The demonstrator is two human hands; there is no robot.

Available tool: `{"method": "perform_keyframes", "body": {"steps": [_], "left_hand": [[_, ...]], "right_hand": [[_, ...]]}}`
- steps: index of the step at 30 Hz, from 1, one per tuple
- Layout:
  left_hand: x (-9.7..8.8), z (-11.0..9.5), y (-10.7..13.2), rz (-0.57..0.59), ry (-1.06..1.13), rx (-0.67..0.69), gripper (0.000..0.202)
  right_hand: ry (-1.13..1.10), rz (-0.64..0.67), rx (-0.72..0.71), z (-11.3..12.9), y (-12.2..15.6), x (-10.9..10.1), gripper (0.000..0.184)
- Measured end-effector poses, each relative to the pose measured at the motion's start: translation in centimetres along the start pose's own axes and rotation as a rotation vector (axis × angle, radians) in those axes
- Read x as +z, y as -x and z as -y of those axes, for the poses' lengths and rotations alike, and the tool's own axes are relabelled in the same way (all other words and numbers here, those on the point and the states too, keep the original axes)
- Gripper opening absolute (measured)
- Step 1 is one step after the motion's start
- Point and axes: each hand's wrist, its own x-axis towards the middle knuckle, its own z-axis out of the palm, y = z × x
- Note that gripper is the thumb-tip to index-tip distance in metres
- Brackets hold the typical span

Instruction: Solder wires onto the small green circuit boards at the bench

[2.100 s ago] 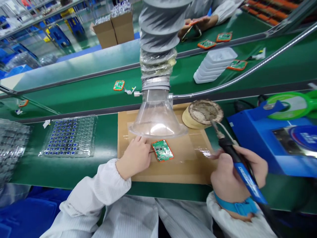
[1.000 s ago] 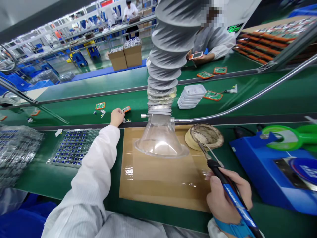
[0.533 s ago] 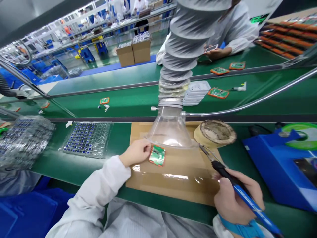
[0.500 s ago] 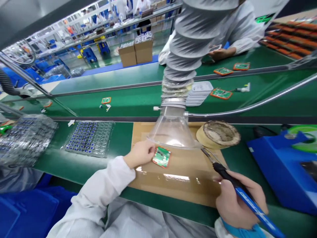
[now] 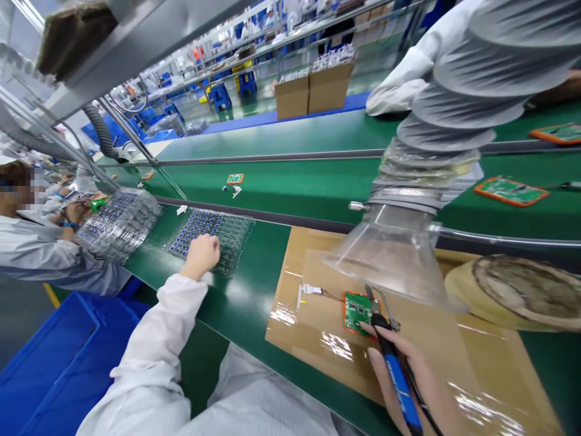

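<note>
My right hand (image 5: 411, 378) is closed around a blue and black soldering iron (image 5: 393, 363), its tip over a small green circuit board (image 5: 357, 310) with an orange rim. The board lies on a tan taped mat (image 5: 313, 327), with a thin wire running to a white connector (image 5: 307, 290). My left hand (image 5: 200, 254) reaches out to a clear plastic tray of small blue parts (image 5: 213, 231) and rests on its near edge, fingers curled; I cannot make out anything in them. A clear fume funnel (image 5: 393, 257) hangs just above the board.
A dirty round sponge holder (image 5: 521, 290) sits at the right on the mat. Another stack of clear trays (image 5: 118, 221) lies further left, beside a co-worker's sleeve (image 5: 40, 254). Loose boards (image 5: 511, 191) lie on the green conveyor (image 5: 308, 181) behind. Blue crates (image 5: 59, 357) stand below left.
My left hand let go of the circuit board and moved left to the tray of blue parts. The soldering iron tip came down over the board. My view swung left.
</note>
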Motion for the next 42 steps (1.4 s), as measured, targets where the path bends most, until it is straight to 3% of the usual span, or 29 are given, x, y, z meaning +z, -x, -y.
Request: {"method": "perform_keyframes", "body": {"steps": [3, 6, 14, 18, 21, 24, 27, 31, 34, 37, 42], "left_hand": [[0.8, 3.6, 0.5, 0.023, -0.034, -0.018, 0.017], [1.2, 4.8, 0.4, 0.054, -0.036, 0.023, 0.016], [0.9, 5.5, -0.6, 0.076, -0.044, 0.079, 0.016], [0.1, 5.4, -0.5, 0.034, -0.025, 0.116, 0.013], [-0.7, 4.4, 0.3, -0.027, 0.2, 0.141, 0.011], [-0.8, 1.4, 1.6, -0.033, 0.729, 0.122, 0.014], [0.1, -4.0, 3.0, 0.035, 1.183, 0.137, 0.024], [1.2, -12.3, 4.5, 0.188, 1.762, 0.256, 0.035], [1.5, -16.7, 5.0, 0.362, 2.129, 0.225, 0.043], [1.4, -18.9, 5.1, 0.488, 2.178, 0.186, 0.045], [0.8, -20.2, 5.8, 0.711, 1.655, 0.32, 0.036]], "right_hand": [[0.003, -0.001, -0.021, -0.7, 0.1, 0.1, 0.04], [0.01, 0.024, -0.028, -0.5, 0.2, 0.2, 0.04], [0.004, 0.03, 0.095, 2.5, 0.1, -0.2, 0.037], [0.008, 0.045, 0.111, 3.1, 0.1, -0.3, 0.037], [0.011, 0.04, 0.085, 3.0, 0.1, -0.5, 0.036], [0.006, 0.018, 0.056, 2.3, 0.0, -0.3, 0.039], [0.009, -0.014, -0.024, 1.4, 0.0, 0.1, 0.038], [-0.029, -0.082, -0.085, 1.4, 0.2, 0.0, 0.033], [-0.13, -0.156, -0.026, 2.7, 0.6, -0.4, 0.029], [-0.239, -0.243, 0.017, 3.8, 0.7, -0.4, 0.027], [-0.389, -0.292, 0.095, 4.5, -0.1, 0.6, 0.028]]}}
